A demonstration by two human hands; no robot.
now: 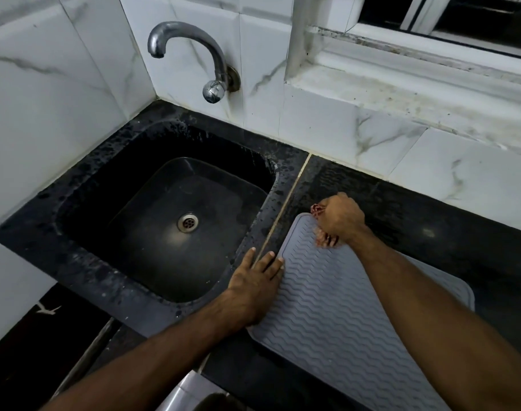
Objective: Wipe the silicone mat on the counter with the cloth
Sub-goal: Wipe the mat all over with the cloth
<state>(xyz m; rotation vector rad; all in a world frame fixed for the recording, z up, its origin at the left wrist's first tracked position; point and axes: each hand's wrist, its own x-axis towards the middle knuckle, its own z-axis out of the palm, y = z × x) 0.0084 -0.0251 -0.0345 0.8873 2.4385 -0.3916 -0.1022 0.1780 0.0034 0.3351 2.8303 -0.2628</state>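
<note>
The silicone mat lies on the table just right of the sink. The left hand, fingers flat, pins its sink-side edge against sliding; the right hand grips the cloth at its far corner.

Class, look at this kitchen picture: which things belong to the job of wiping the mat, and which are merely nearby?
Part of the job:
mat
cloth, gripped by the right hand
left hand, flat at the mat's edge
counter

Merely nearby:
sink
tap
window ledge

Home kitchen: black sink, wall tap, marble-look tiles, dark counter.
</note>
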